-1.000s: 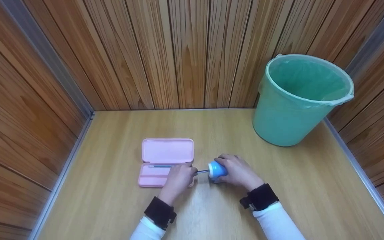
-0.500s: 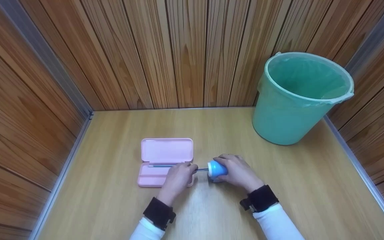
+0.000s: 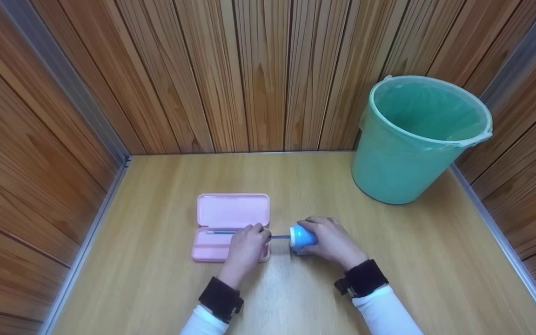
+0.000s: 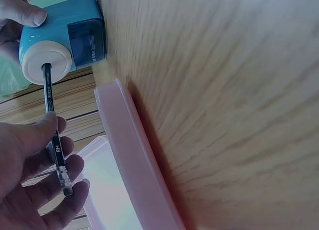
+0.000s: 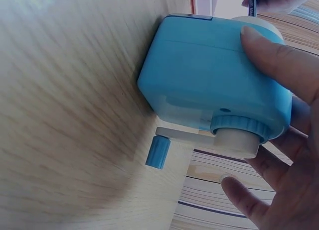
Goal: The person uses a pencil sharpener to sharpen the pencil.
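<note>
A dark pencil [image 4: 48, 93] is pinched between the thumb and fingers of my left hand [image 3: 245, 246], its worn end pointing back toward the palm. Its far end sits in the hole of a blue crank pencil sharpener [image 3: 303, 236], which stands on the table. My right hand [image 3: 332, 239] grips the sharpener from the side, thumb on top and fingers around the far side. In the right wrist view the sharpener's crank handle [image 5: 158, 151] hangs free of the fingers. The pencil's tip is hidden inside.
An open pink pencil case [image 3: 233, 209] lies under and behind my left hand, with another pencil [image 3: 224, 232] in its tray. A green lined bin [image 3: 393, 172] stands at the back right. Wooden walls [image 3: 263, 74] enclose the table.
My left hand has shifted slightly left, and a little more of the pencil shows between it and the sharpener. My right hand and the sharpener have stayed in place.
</note>
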`<state>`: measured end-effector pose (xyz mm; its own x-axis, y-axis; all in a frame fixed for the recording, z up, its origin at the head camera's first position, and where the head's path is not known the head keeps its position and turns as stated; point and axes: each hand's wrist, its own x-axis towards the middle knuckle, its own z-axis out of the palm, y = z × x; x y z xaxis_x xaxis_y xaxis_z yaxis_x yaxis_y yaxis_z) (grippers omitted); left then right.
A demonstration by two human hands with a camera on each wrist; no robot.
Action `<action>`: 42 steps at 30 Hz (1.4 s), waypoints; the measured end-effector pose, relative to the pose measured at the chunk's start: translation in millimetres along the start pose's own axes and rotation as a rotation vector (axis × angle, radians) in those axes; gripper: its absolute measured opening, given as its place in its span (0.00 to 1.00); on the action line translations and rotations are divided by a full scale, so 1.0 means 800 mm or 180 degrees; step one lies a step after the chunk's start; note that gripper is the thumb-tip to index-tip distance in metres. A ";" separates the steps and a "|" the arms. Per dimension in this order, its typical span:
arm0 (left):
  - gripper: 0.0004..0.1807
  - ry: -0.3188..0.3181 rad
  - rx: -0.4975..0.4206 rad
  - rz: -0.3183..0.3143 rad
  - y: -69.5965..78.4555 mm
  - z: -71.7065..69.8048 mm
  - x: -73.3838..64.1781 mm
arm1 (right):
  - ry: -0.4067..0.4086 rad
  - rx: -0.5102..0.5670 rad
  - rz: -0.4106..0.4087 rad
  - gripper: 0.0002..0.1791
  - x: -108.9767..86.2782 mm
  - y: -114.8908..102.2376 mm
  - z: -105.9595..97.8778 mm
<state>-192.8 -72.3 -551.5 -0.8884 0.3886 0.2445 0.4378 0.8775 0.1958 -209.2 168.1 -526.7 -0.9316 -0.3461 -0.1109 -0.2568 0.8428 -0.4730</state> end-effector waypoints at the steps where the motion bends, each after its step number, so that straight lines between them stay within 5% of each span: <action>1: 0.08 -0.0023 0.0028 -0.0018 0.000 0.000 0.000 | -0.0002 -0.0006 -0.0004 0.39 0.000 0.000 0.001; 5: 0.07 -0.0087 0.0084 -0.0022 0.000 -0.001 -0.001 | -0.0005 0.0002 -0.0016 0.38 0.000 0.000 0.003; 13: 0.06 0.0166 0.0304 0.0184 -0.003 0.005 -0.003 | 0.0090 -0.0184 -0.0233 0.38 0.000 0.000 0.006; 26: 0.05 -0.0061 0.0170 0.0347 -0.007 0.001 0.005 | 0.0133 -0.0191 -0.0418 0.37 0.006 0.000 0.005; 42: 0.07 0.0166 0.0243 0.0636 -0.007 0.011 0.013 | 0.0164 0.0002 -0.0714 0.33 0.015 0.007 0.002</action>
<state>-205.3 -70.8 -558.5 -0.7758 0.5436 0.3203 0.5909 0.8040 0.0664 -221.7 168.2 -532.4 -0.8631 -0.5032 0.0418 -0.4588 0.7469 -0.4813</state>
